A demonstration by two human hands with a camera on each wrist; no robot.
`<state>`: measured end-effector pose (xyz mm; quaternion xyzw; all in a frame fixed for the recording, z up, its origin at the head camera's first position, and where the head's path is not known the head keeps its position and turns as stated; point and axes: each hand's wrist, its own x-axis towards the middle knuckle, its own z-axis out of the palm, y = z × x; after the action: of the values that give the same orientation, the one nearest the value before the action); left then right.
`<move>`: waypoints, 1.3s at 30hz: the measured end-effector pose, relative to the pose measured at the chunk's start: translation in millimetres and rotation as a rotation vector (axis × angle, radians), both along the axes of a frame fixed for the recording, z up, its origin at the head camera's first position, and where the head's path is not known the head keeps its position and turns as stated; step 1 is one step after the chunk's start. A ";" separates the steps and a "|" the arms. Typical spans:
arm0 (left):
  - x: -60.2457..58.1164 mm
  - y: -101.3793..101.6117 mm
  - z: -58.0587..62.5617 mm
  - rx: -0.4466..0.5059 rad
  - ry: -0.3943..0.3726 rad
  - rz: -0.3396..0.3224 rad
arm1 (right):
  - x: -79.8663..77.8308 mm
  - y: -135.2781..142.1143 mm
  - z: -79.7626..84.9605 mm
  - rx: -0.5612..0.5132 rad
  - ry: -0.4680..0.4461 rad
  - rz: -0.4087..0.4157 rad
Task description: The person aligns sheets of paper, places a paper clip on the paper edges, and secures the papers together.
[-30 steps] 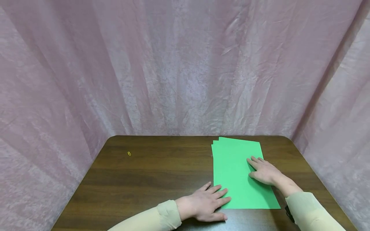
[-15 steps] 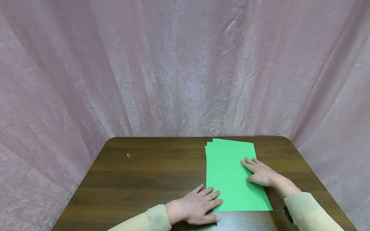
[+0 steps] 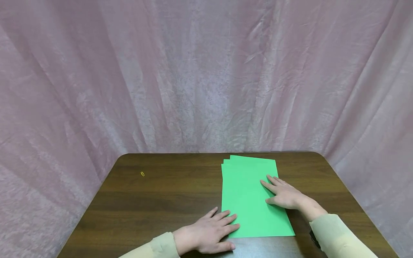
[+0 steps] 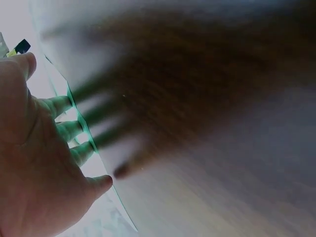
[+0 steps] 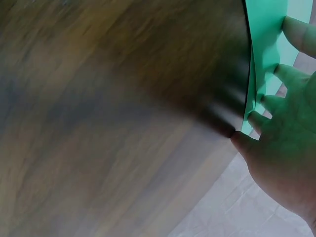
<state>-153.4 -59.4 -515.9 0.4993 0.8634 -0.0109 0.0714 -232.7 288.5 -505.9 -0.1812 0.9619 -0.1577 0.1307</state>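
Note:
Several green paper sheets (image 3: 246,200) lie stacked on the table, right of its middle, with their far left corners slightly fanned out. My left hand (image 3: 211,231) is spread flat, its fingertips on the stack's near left corner and its thumb on the wood. My right hand (image 3: 285,195) has its straight fingers resting on the right side of the top sheet. In the left wrist view the left hand (image 4: 44,153) shows its fingertips at the paper's edge. The right wrist view has the right hand (image 5: 291,118) with fingertips on the green sheets (image 5: 264,44).
A small yellow paper clip (image 3: 142,173) lies at the far left of the brown wooden table (image 3: 155,200). Pink curtains (image 3: 200,79) hang behind the table and along its sides.
Both hands and the green sheets under them have slid to the left across the table. The paper clip has stayed in its place.

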 end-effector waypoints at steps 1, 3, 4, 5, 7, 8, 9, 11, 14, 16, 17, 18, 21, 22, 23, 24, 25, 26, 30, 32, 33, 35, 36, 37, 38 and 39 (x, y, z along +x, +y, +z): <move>0.5 -2.1 0.1 0.004 0.003 0.002 | -0.2 -1.9 -0.1 -0.001 0.002 0.004; 1.3 -6.2 0.5 0.011 0.007 0.007 | -0.4 -5.7 -0.4 -0.008 0.002 0.010; 1.7 -8.1 0.7 0.015 0.007 0.010 | -0.5 -7.6 -0.8 -0.011 0.003 0.017; 2.0 -10.0 1.1 0.019 0.007 0.013 | -0.7 -9.4 -1.2 -0.014 0.004 0.025; 2.5 -13.6 1.8 0.023 0.008 0.019 | -0.9 -13.1 -2.3 -0.015 0.004 0.029; 2.8 -15.3 2.2 0.026 0.006 0.022 | -1.2 -15.0 -2.4 -0.015 0.006 0.034; 3.1 -17.1 2.6 0.030 0.006 0.026 | -1.5 -17.1 -2.7 -0.015 0.006 0.035; 3.4 -20.0 3.4 0.038 0.005 0.031 | -2.1 -20.4 -3.3 -0.010 0.009 0.038; 3.9 -25.0 3.8 0.054 0.006 0.042 | -3.5 -26.0 -4.1 -0.002 0.015 0.047; 3.9 -28.9 3.7 0.067 0.005 0.049 | -4.5 -30.3 -4.7 0.004 0.016 0.053; 3.8 -30.8 3.6 0.073 0.005 0.053 | -5.0 -32.5 -4.8 0.005 0.015 0.057; 4.0 -32.8 3.4 0.081 0.003 0.057 | -5.5 -34.9 -4.9 0.006 0.014 0.059; 4.8 -38.5 3.0 0.096 -0.004 0.063 | -6.7 -41.7 -4.2 0.006 0.014 0.062; 5.3 -40.3 2.8 0.100 -0.005 0.062 | -7.3 -43.8 -4.0 0.007 0.015 0.063; 5.8 -42.2 2.7 0.102 -0.012 0.064 | -7.5 -45.9 -3.7 0.006 0.015 0.063; 6.4 -43.9 2.5 0.104 -0.016 0.066 | -7.8 -47.8 -3.6 0.009 0.016 0.064; 7.0 -46.1 2.6 0.105 -0.020 0.069 | -8.8 -50.0 -3.7 0.013 0.017 0.066; 7.7 -48.3 2.6 0.107 -0.026 0.074 | -9.8 -52.1 -3.9 0.020 0.020 0.070; 9.3 -56.5 3.3 0.123 -0.050 0.100 | -13.1 -61.3 -4.2 0.034 0.016 0.079; 10.1 -60.4 4.6 0.131 -0.068 0.115 | -14.3 -66.3 -3.6 0.038 0.013 0.083; 10.4 -62.2 5.5 0.133 -0.073 0.121 | -14.8 -68.6 -3.1 0.037 0.012 0.087; 11.1 -65.8 7.6 0.133 -0.085 0.137 | -15.9 -73.4 -2.6 0.049 0.013 0.090; 11.3 -67.5 8.8 0.133 -0.089 0.145 | -16.7 -75.6 -2.3 0.052 0.015 0.095; 11.3 -69.0 10.1 0.131 -0.095 0.153 | -17.4 -77.6 -2.1 0.054 0.015 0.099; 11.3 -70.4 11.5 0.129 -0.097 0.160 | -18.3 -79.5 -2.0 0.058 0.018 0.104; 11.0 -71.7 12.6 0.128 -0.099 0.166 | -18.9 -81.4 -1.4 0.061 0.019 0.106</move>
<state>-142.5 -131.1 -503.3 0.4297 0.8961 0.0747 0.0826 -251.6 207.0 -507.3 -0.2295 0.9564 -0.1195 0.1353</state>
